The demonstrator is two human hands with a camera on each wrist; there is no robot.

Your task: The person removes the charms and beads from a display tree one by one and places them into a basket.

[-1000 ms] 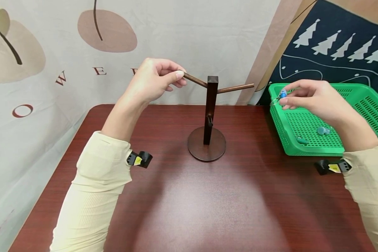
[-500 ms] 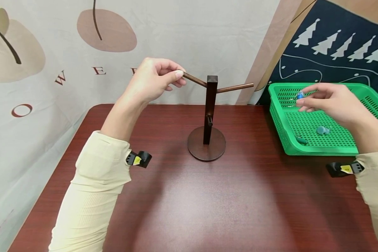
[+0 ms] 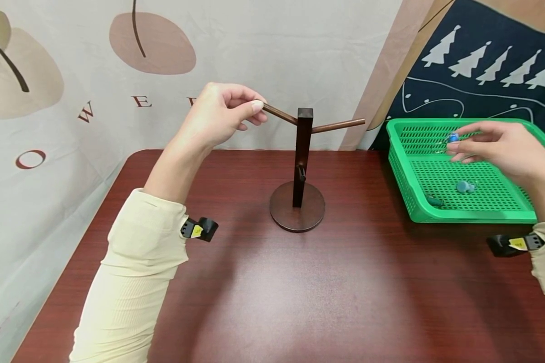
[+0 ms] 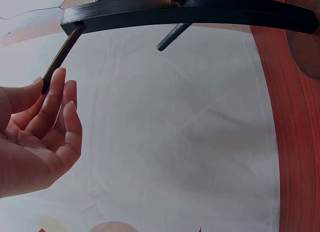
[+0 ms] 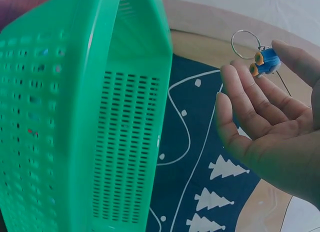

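Note:
My left hand pinches the tip of the upper left peg of a dark wooden peg stand with a round base. The left wrist view shows thumb and fingers on that peg's end. Over the green basket, my right hand pinches a small blue keychain. In the right wrist view the keychain has orange-yellow ends and a metal ring hanging off it. Inside the basket lie a light blue trinket and a dark green one.
A second upper peg juts right from the stand, and a short one points forward lower down. The stand is on a reddish-brown table. Behind it hangs a pale printed cloth; a navy cloth with white trees is behind the basket.
My right hand has moved right with the keychain, from the basket's left rim to above its inside. The left hand has kept its hold on the peg.

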